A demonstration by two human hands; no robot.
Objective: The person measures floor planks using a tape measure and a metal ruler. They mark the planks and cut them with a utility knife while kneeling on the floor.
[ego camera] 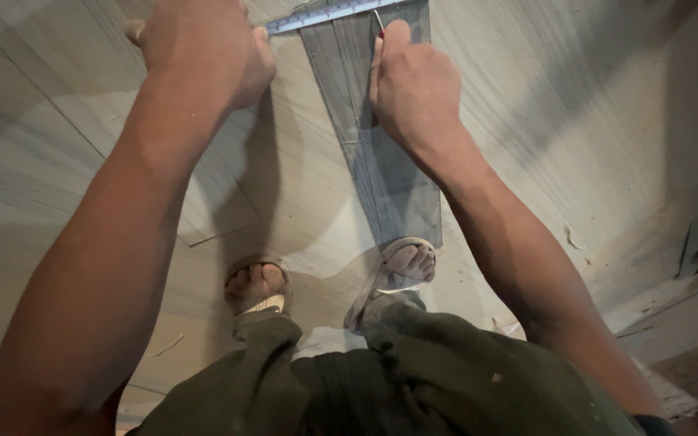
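At upper left, the left hand (203,48) presses fingers-down on a metal ruler (325,14) crossing the grey strip (385,173) at top centre, while just right the right hand (414,89) pinches a red-tipped pencil (379,23) against the ruler.

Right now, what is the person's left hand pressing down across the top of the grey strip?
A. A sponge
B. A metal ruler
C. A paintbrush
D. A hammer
B: the left hand presses on a flat metal ruler lying crosswise over the grey strip, while the right hand holds a thin marking tool against its edge.
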